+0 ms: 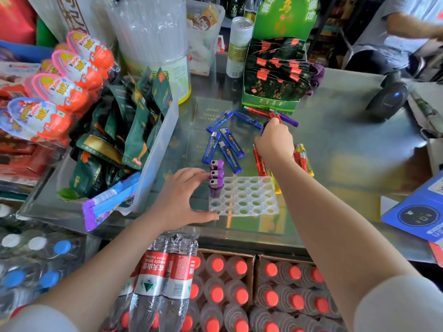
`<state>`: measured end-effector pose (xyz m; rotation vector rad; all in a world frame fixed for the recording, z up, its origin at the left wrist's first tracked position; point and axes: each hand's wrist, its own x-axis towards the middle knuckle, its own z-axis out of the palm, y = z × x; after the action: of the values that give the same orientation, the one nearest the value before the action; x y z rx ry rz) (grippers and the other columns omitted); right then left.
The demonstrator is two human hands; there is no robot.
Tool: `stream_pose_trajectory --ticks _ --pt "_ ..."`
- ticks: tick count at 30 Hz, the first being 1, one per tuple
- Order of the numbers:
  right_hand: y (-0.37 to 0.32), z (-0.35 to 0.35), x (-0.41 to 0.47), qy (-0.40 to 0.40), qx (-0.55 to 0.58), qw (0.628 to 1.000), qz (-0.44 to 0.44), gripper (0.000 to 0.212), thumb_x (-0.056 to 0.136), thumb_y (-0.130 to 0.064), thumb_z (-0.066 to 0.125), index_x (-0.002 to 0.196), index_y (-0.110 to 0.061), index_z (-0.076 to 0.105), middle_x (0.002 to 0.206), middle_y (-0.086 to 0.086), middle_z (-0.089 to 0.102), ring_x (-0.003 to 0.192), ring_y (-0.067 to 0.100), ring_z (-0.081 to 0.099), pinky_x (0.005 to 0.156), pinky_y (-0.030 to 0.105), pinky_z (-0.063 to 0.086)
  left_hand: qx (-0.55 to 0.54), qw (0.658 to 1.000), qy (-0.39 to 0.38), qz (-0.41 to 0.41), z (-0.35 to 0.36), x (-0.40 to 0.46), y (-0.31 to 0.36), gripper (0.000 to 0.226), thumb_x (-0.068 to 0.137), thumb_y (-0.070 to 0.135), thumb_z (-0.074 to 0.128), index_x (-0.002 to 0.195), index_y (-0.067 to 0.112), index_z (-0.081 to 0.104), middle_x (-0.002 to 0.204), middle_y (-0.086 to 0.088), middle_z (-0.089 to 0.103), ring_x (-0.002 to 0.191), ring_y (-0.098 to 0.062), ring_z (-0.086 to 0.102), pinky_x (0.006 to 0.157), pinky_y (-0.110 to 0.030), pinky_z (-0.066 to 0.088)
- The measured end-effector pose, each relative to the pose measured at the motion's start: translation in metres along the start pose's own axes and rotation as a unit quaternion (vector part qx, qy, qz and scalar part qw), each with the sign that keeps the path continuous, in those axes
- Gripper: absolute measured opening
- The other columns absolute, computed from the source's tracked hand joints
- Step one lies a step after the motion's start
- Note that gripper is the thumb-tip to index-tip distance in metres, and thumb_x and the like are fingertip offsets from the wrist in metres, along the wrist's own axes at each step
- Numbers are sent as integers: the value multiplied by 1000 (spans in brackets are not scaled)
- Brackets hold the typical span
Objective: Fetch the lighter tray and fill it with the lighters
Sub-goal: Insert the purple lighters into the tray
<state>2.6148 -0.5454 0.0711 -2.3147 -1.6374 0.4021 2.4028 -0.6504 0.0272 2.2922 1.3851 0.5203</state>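
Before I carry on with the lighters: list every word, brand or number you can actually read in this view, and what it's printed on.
"Kinder": egg-shaped candy packs, far left.
"NONGFU SPRING": red label of the water bottles below the counter.
"2": dark sachets in the green display box.
Large Chinese characters on the green box and its header card: visible, not transcribed.
Print on the blue lighters, the white can and the blue QR sign: too small or blurred.

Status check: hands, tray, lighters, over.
Left hand steadies tray. Right hand picks a lighter from the loose ones. Three purple lighters slotted; nothing in the way.
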Motion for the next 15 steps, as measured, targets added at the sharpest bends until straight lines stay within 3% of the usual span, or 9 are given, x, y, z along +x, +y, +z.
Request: stream_pose_trajectory --ticks 4,6,9,12,15 --pt "3 -3 5 -5 23 1000 20 28 84 1 50 111 3 44 108 23 57 100 39 56 71 38 46 -8 1000 -2 0 0 0 0 87 56 71 55 124 17 50 126 2 50 117 -15 39 96 -30 28" --pt "7 -5 5 -20 46 999 13 21 82 0 51 103 3 54 90 19 56 83 36 58 58 29 41 -7 1000 2 4 0 0 -1 86 56 70 56 124 17 50 125 1 50 117 -16 40 95 -32 28" --pt "11 -14 -7 -40 122 992 -13 17 79 -2 50 91 -3 62 78 12 59 65 29 55 51 25 39 -15 1000 8 6 1 0 -1 86 56 70 57 123 17 51 125 0 52 116 -17 41 95 -36 32" --pt "16 -23 -37 -47 186 980 -52 11 84 -4 49 87 -12 57 67 5 53 56 21 45 45 25 31 -15 1000 9 8 0 1 -1 87 56 71 57 124 17 51 125 0 52 117 -19 42 96 -39 35" --pt "24 -22 -74 -117 258 959 -22 11 92 -11 40 91 -15 50 62 -1 44 50 14 35 43 24 28 -13 1000 4 4 -1 1 0 89 56 73 55 125 17 50 127 0 51 119 -19 42 98 -38 32"
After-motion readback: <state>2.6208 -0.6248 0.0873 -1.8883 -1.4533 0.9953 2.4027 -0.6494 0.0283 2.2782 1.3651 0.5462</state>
